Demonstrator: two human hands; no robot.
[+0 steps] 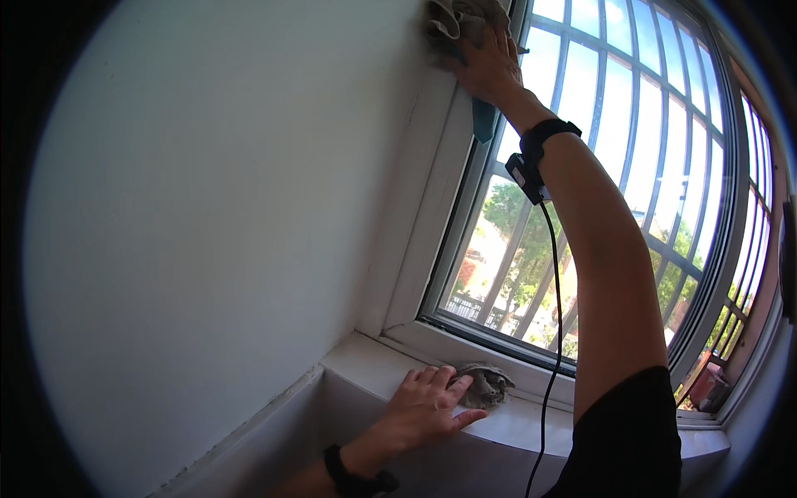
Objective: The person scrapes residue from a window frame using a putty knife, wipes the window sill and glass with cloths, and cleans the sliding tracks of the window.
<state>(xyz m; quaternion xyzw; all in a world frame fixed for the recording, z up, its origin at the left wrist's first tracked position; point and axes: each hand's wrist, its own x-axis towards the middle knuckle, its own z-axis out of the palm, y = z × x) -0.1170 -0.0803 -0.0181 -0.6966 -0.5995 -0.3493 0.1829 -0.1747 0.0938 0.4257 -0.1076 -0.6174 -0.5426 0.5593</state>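
High on the left side of the white window frame, my right hand presses a bunched grey cloth. A teal flap, perhaps fabric, hangs below that palm. My left hand rests on the white windowsill with thumb and index finger spread. Beside its fingertips lies a second crumpled grey rag. The index finger overlaps the rag's edge, and I cannot tell whether it touches.
Metal security bars stand outside the window glass, with trees beyond. A black cable hangs from a small device at my right wrist, crossing before the sill. A plain white wall fills the left side.
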